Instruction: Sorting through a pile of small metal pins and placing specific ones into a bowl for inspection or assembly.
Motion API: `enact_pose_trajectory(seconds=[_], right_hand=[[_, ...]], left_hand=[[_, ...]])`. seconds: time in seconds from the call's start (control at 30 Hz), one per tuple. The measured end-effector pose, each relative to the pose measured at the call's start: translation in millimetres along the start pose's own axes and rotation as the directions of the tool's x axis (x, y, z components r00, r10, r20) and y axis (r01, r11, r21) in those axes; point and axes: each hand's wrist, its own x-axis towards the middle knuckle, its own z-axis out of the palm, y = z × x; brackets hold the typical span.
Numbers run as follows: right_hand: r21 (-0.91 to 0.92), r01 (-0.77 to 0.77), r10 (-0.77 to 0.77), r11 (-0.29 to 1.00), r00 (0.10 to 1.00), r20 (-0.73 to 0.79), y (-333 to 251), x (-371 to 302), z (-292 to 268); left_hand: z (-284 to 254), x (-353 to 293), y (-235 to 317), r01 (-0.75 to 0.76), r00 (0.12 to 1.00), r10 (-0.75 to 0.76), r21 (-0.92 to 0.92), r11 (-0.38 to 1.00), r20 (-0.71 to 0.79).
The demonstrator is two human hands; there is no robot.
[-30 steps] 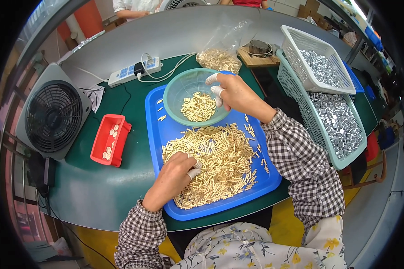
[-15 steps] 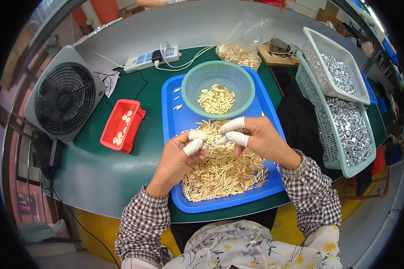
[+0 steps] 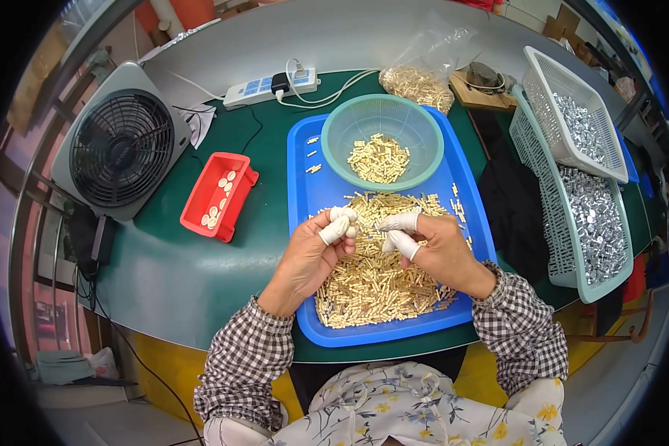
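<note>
Over a blue tray [image 3: 302,201] heaped with small brass-coloured pins [image 3: 386,290], both hands are raised close together. My left hand [image 3: 316,249] pinches thumb and forefinger, which wear white finger cots; whatever sits between them is too small to make out. My right hand [image 3: 438,249] also has cots on its fingers and is bent in a pinch facing the left. Something tiny at its fingertips cannot be made out. A green plastic colander [image 3: 333,149] with more brass pins in it rests on the far part of the tray.
A red bin [image 3: 201,195] with finger cots and a grey fan [image 3: 119,152] stand at the left. Behind are a power strip [image 3: 256,91] and a clear bag [image 3: 418,85] of brass pieces. On the right, a green basket [image 3: 537,156] and a white basket [image 3: 550,74] hold silvery parts.
The whole view has shifted, so the table things appear further right. Both hands stay raised over the heap in a pinch, with the fingertips slightly rearranged.
</note>
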Motion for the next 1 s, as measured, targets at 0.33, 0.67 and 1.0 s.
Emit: enact_pose_trajectory(seconds=[0.33, 0.67, 1.0], right_hand=[[-0.156, 0.069, -0.071, 0.985, 0.997, -0.008, 3.8, -1.8, 1.8], [-0.557, 0.312, -0.308, 0.77, 0.946, 0.103, 5.9, -3.1, -1.2], [-0.356, 0.249, -0.257, 0.901, 0.966, 0.025, 14.4, -2.3, 2.5]], left_hand=[[-0.7, -0.1, -0.8, -0.016, 1.0, 0.016, 0.038, 0.999, -0.011], [3.7, -1.6, 2.9, -0.076, 0.993, 0.101, 0.342, 0.936, -0.057], [10.7, -2.8, 1.1, -0.185, 0.963, 0.259, 0.506, 0.843, -0.079]])
